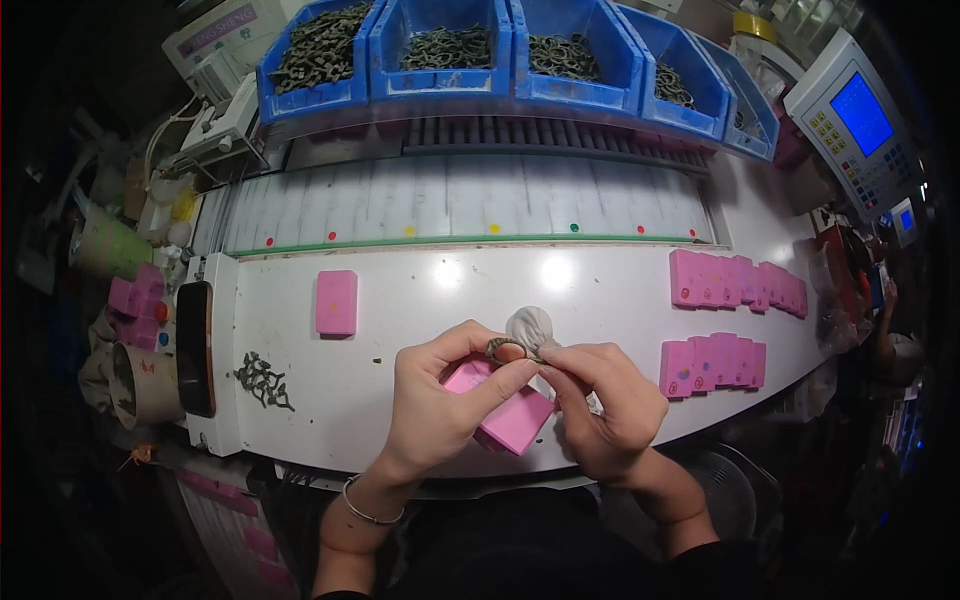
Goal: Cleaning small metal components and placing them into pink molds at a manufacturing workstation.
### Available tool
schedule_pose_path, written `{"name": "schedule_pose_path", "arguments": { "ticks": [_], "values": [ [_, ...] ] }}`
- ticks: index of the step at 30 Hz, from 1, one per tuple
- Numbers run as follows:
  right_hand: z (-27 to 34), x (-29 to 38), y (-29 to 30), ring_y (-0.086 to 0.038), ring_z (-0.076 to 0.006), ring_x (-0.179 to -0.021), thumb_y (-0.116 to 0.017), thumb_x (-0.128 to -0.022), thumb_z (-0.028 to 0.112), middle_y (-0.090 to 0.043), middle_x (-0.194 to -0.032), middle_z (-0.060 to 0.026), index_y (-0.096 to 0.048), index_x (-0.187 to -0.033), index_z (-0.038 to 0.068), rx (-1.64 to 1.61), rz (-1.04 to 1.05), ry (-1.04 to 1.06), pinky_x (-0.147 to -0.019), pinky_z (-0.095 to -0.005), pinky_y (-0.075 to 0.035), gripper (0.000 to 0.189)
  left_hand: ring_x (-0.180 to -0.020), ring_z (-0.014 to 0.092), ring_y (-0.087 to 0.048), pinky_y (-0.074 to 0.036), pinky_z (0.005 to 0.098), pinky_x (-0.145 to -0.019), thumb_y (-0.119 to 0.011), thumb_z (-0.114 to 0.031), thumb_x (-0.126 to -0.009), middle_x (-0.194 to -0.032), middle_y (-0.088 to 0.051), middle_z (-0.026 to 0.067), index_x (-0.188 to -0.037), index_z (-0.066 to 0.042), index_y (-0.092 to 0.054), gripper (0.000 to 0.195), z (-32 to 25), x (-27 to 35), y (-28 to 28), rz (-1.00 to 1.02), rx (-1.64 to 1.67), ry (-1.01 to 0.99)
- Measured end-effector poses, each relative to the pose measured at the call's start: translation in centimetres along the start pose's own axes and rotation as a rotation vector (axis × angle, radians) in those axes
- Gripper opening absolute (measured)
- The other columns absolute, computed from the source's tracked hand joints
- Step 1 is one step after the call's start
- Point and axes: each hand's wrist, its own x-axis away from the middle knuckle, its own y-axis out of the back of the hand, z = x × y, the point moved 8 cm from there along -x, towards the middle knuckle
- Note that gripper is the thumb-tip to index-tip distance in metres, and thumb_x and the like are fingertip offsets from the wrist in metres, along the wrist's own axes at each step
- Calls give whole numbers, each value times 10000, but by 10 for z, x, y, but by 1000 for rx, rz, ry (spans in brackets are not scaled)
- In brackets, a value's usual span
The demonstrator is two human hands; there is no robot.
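My left hand (442, 397) grips a tilted pink rubber mould block (517, 420) over the front of the white worktop (360, 420). Its thumb and index finger also hold a small dark green ring (496, 346), apparently wax, above the block. At the ring's right side, the fingertips of my right hand (615, 397) pinch it; the part between the fingers is hidden. Just behind the fingers sits a round white cloth pouch (529, 326), partly covered by my right hand. Another pink block (336, 303) stands alone to the left on the worktop.
Dark green branched pieces (262, 381) lie loose at left, beside a phone (196, 349) and a paper cup (142, 382). Two rows of pink blocks (724, 360) line the right. Several blue bins (442, 81) of green pieces stand behind, with a keypad display (855, 124) at right.
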Motion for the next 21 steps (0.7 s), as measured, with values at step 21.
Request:
{"name": "schedule_pose_path", "arguments": {
  "ticks": [21],
  "values": [
    [-52, 22, -40, -413, -119, -459, -495, -915, 222, -468, -537, -23, -571, -732, 10, -18, 666, -489, -449, -295, -359, 291, -655, 158, -548, -443, 255, -575, -658, 71, -657, -763, -618, 51, -818, -39, -667, 196, -32, 5, 2, -91, -777, -498]
  ]
}}
